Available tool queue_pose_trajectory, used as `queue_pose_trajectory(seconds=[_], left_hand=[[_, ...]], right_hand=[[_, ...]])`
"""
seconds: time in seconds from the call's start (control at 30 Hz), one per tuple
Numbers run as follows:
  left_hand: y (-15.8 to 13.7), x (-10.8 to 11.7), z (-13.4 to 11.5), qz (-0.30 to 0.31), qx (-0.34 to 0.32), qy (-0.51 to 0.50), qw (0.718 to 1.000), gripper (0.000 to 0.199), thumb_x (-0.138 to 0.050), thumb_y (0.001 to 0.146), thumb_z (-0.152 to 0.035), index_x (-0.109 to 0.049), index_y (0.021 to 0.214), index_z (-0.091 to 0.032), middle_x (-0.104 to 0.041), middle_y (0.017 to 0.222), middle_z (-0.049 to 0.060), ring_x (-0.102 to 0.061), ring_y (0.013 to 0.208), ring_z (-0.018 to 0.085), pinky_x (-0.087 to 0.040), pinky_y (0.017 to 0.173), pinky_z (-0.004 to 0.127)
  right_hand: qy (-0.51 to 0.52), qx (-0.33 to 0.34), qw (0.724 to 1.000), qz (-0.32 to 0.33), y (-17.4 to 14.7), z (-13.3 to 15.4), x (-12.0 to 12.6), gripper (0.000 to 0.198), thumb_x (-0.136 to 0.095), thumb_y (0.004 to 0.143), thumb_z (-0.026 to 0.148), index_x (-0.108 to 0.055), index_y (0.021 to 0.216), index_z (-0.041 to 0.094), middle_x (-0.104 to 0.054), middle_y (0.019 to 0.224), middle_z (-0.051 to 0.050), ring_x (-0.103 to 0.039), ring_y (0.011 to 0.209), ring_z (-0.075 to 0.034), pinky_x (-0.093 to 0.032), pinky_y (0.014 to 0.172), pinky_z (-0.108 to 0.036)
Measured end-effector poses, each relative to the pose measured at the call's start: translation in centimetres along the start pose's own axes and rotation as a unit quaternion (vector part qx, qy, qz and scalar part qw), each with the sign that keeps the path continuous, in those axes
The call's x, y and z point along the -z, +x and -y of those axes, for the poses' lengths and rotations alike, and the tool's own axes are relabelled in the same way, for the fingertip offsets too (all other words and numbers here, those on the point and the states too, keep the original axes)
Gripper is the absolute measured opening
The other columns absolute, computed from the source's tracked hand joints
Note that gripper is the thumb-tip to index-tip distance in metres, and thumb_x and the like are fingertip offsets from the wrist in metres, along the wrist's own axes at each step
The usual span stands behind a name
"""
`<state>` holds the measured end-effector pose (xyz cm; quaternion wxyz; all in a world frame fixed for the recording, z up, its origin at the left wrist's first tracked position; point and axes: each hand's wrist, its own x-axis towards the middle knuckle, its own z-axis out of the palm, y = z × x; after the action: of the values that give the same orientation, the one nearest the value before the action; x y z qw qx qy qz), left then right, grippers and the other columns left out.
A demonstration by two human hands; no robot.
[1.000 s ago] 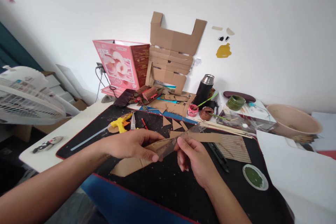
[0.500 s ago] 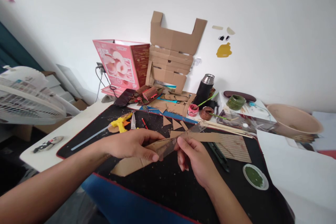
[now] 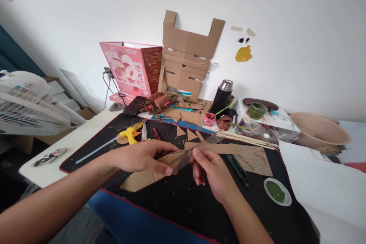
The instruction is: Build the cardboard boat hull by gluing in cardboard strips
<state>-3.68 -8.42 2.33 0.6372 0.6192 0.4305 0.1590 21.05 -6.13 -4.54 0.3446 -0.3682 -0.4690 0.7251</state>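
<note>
My left hand [image 3: 151, 156] is closed around a piece of brown cardboard [image 3: 140, 181] and the end of a clear ruler, thumb on top. The ruler [image 3: 181, 162] lies slanted along the cardboard, its far end pointing up and to the right. Between thumb and fingers, my right hand [image 3: 211, 169] pinches the ruler near its middle. Both hands are above the black mat [image 3: 183, 209]. Beyond the ruler lie a cardboard strip [image 3: 228, 148], small cardboard triangles [image 3: 191, 135] and a corrugated cardboard piece [image 3: 254, 160]. A dark green utility knife [image 3: 238, 169] rests beside my right hand.
A yellow glue gun [image 3: 130, 133] lies behind my left hand. Paint jars [image 3: 224, 122], a black thermos [image 3: 221, 97] and wooden sticks [image 3: 248, 139] stand or lie at the back right. A lid with green paint [image 3: 277, 191] sits right; a fan [image 3: 31, 103] stands left.
</note>
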Motion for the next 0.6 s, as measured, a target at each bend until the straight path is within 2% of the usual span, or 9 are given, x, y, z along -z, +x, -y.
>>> queue_pose_trajectory(seconds=[0.6], left_hand=[[0.07,-0.28,0.08,-0.002,0.000,-0.029,1.000,0.052,-0.089,0.084,-0.048,-0.074,0.127,-0.024,-0.078,0.115,0.004,-0.070,0.104,0.023,-0.052,0.089,0.029]], right_hand=[[-0.001,0.000,1.000,-0.003,0.05,0.03,-0.05,0.065,-0.081,0.076,0.080,-0.067,0.079,0.017,-0.056,0.047,0.006,-0.051,0.036,-0.009,-0.028,0.037,-0.019]])
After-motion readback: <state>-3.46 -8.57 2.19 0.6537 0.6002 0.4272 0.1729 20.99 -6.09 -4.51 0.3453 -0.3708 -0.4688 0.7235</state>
